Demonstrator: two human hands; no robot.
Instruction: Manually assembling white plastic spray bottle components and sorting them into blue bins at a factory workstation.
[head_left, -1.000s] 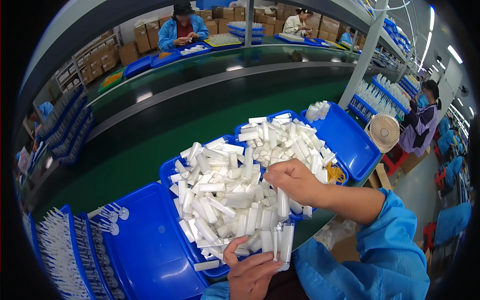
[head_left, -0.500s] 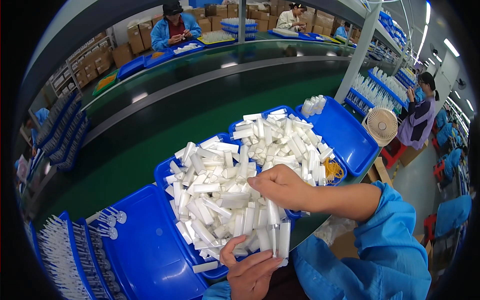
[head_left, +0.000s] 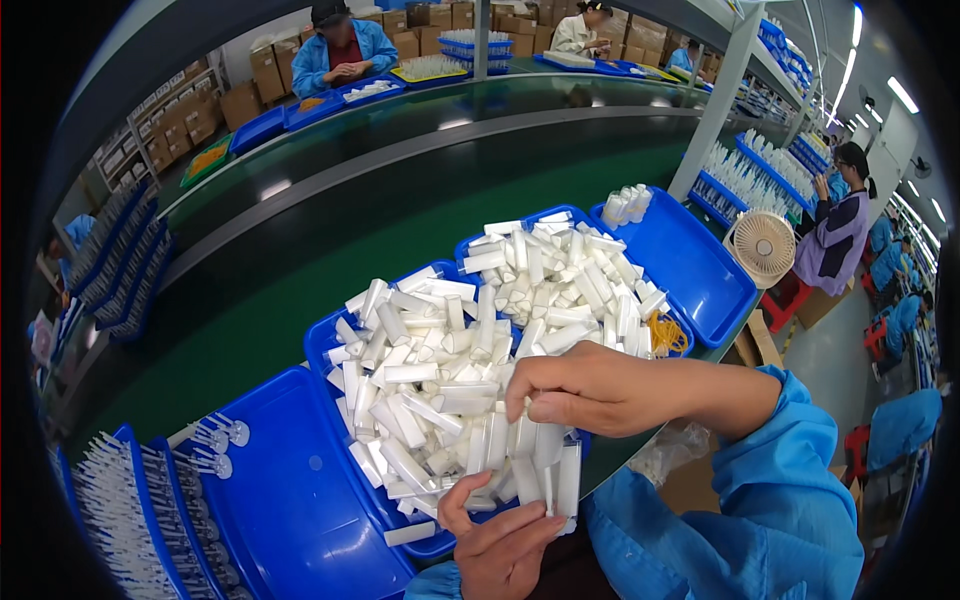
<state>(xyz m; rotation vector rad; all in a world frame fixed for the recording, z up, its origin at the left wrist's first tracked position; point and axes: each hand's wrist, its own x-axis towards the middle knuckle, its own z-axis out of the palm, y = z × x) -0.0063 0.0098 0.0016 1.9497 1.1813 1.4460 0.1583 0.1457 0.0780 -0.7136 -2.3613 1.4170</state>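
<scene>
My left hand (head_left: 505, 545) is closed around a small bunch of white, clear-wrapped tubes (head_left: 567, 482) at the near edge of the heap. Above it, my right hand (head_left: 590, 388) reaches in from the right with bent fingers, its fingertips among the upper ends of the tubes. What it pinches, if anything, is hidden. Under and around both hands, white tubes (head_left: 410, 374) lie heaped in a blue tray (head_left: 318, 340). Behind it, a second blue tray (head_left: 463, 250) is piled with more of these white pieces (head_left: 590, 285).
Yellow rubber bands (head_left: 667, 336) lie by the second heap. A blue tray (head_left: 690, 260) at right holds a few white pieces; another blue tray (head_left: 290, 490) lies at left, beside racks of white stemmed parts (head_left: 120, 510). Beyond are a green conveyor belt (head_left: 400, 225), a fan (head_left: 763, 247) and co-workers.
My right hand has come down and its fingers now point down towards the tubes by my left hand. The left hand stays put. Across the belt, a co-worker's hands have lowered.
</scene>
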